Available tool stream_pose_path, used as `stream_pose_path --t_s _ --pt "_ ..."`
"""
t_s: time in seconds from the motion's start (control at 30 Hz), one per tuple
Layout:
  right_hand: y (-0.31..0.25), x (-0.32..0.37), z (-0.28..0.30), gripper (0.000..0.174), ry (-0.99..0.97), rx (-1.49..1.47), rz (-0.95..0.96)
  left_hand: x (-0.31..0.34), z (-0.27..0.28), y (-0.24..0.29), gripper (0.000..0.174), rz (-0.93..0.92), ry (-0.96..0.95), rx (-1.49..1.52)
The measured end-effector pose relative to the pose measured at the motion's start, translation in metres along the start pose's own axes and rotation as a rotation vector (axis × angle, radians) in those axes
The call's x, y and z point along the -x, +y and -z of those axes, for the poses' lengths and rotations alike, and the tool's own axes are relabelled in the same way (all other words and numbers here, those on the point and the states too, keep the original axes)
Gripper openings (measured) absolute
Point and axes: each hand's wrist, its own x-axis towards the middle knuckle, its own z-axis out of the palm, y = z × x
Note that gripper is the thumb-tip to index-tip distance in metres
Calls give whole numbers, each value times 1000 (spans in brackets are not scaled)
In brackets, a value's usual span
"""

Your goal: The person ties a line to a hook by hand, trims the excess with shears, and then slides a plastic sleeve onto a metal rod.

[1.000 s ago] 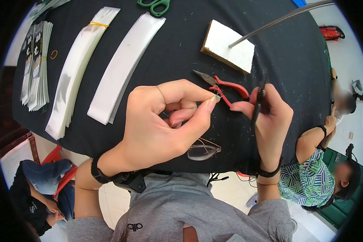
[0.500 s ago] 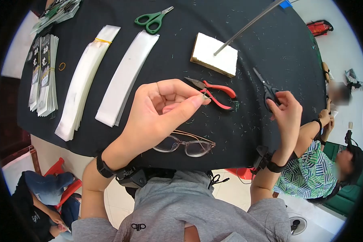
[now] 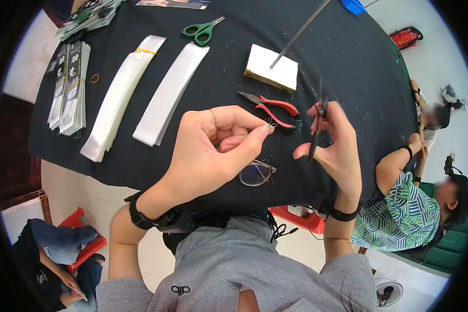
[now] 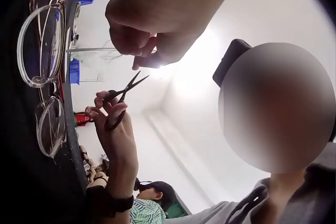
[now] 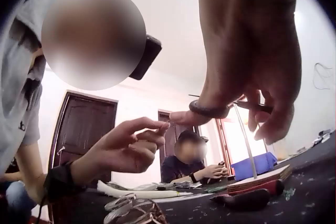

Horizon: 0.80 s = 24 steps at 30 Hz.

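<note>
Two digits of my L hand are pinching a tiny piece, prob light, fragile, best edge-held; R hand is holding open scissors

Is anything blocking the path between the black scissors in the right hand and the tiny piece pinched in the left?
Nothing visible stands between the black scissors and the tiny piece in the left hand; the red-handled pliers lie below, on the dark cloth.
</note>
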Motion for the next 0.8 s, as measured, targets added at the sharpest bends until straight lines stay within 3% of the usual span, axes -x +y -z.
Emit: stream_pose_path --t_s 0.1,0.17,0.8 --pt "-23 2 -6 62 -183 158 26 7 -2 -1 11 -7 30 5" --pt "-23 7 -16 60 -144 205 95 12 -2 2 11 -9 20 -57" --pt "-28 18 -11 42 -128 307 133 22 -8 3 13 -114 37 -108"
